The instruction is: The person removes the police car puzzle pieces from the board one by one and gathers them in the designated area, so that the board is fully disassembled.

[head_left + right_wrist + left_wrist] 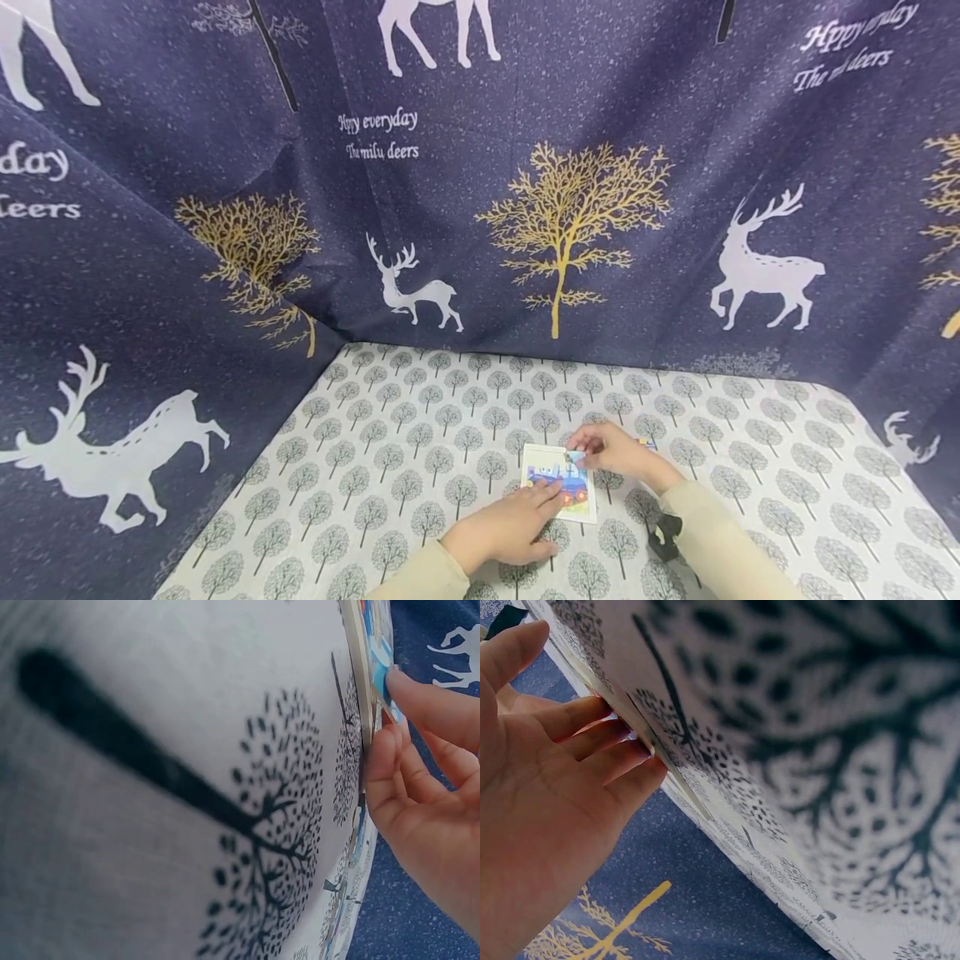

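A small picture puzzle (558,512) in a pale frame, showing a blue vehicle with red wheels, lies flat on the tree-print cloth. Across its lower left reaches my left hand (517,521), the extended fingertips resting on the picture. In the left wrist view, those fingers (592,742) touch the board near its edge. My right hand (611,450) is at the board's upper right corner. Between its thumb and fingers it pinches a light blue puzzle piece (381,671), tilted up against the frame. The fingers partly cover that corner in the head view.
Small colourful pieces (645,443) lie on the cloth just behind the right hand. The table cloth (405,467) carries a tree print. A dark blue curtain (487,275) with deer and trees stands behind and on the left. A black device (663,537) is at the right wrist.
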`<state>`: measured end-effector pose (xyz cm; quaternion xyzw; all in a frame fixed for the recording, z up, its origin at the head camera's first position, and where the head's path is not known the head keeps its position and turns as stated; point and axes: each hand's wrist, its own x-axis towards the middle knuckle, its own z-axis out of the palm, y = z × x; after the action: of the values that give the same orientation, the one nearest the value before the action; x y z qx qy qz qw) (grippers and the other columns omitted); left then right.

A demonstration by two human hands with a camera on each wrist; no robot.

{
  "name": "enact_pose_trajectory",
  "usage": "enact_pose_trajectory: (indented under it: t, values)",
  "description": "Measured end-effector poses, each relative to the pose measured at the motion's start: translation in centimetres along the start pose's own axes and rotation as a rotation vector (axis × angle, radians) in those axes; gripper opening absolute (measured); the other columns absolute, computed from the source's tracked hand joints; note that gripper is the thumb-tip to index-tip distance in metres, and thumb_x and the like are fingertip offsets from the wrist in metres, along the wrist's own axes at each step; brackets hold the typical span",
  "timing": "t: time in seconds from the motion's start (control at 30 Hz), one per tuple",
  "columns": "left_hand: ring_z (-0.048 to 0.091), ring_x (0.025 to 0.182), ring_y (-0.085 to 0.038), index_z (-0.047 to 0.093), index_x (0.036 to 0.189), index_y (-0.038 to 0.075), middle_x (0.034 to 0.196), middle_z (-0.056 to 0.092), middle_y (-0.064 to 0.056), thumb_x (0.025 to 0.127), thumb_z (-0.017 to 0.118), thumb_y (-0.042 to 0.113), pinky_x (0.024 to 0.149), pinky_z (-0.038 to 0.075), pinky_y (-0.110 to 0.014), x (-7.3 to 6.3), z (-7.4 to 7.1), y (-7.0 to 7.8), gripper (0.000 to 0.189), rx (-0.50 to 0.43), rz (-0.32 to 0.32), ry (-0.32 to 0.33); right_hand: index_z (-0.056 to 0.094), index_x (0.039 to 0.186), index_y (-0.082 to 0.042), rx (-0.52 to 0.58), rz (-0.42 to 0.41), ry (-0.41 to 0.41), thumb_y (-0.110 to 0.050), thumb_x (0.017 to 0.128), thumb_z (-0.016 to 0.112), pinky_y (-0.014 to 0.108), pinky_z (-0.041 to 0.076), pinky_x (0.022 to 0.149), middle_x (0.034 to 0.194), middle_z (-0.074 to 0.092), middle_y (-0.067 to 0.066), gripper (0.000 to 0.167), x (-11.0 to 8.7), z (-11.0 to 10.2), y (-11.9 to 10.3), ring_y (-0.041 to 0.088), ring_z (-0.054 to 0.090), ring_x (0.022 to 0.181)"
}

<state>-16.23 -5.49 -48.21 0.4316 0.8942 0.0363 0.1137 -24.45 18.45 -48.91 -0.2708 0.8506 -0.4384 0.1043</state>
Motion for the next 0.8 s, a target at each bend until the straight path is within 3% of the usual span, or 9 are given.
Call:
enact_pose_trajectory:
  t: [0.3,0.5,0.8]
  values:
    - [0.026,0.143,-0.022,0.034,0.15,0.01,0.157,0.027,-0.005,0.096,0.054,0.043,0.115,0.028,-0.035,-0.1,-0.3,0.1,0.066,-0.014,0.002,-0.006,0.067,0.102,0.0,0.041,0.008,0.017,0.002,0.083,0.065,0.026,0.053,0.073,0.092,0.066,0.01,0.02,-0.1,-0.2,0.0,0.017,0.061,0.082]
    - [0.025,0.144,-0.022,0.033,0.15,0.011,0.157,0.026,-0.005,0.096,0.053,0.044,0.115,0.028,-0.035,0.0,-0.3,0.1,0.067,-0.006,0.002,-0.011,0.069,0.103,-0.003,0.046,0.014,0.07,-0.004,0.085,0.066,0.027,0.054,0.07,0.093,0.066,0.009,0.019,-0.4,-0.9,0.2,0.014,0.061,0.079]
    - [0.025,0.144,-0.022,0.033,0.15,0.011,0.157,0.027,-0.004,0.096,0.054,0.045,0.114,0.03,-0.035,0.0,-0.6,0.3,0.067,-0.017,-0.01,-0.019,0.069,0.109,-0.001,0.069,0.117,0.174,-0.012,0.09,0.065,0.031,0.055,0.077,0.108,0.068,0.016,0.022,-0.9,-2.6,0.2,0.017,0.065,0.088]
